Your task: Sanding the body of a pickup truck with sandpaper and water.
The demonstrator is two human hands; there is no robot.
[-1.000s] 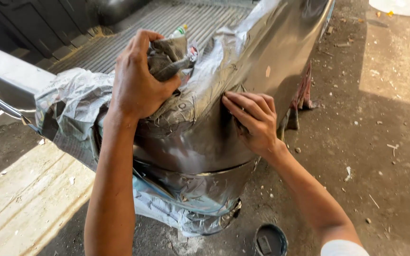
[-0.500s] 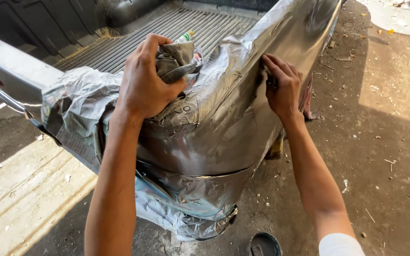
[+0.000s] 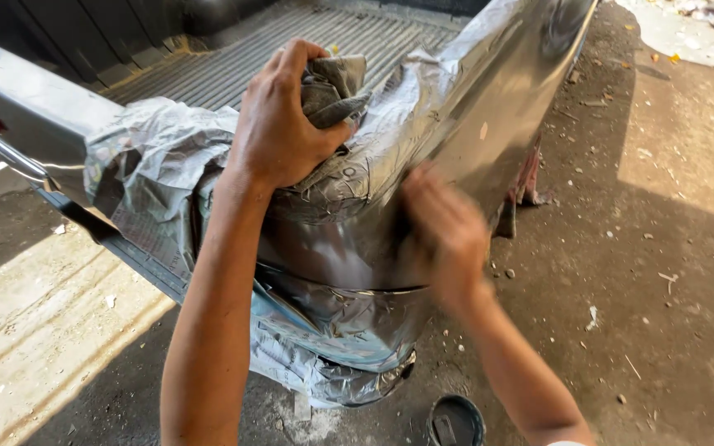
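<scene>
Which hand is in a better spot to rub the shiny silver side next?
Probably the right hand: it is open against the shiny silver panel, though blurred. The left hand is up on the corner, clutching a crumpled grey rag.

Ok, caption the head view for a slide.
Left hand grips a crumpled rag on a silver truck corner; blurred right hand against the panel.

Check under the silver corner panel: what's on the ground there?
Below the silver corner panel, a small dark round container sits on the dirt ground. Crumpled masking paper hangs under the panel and covers whatever is behind it.
</scene>
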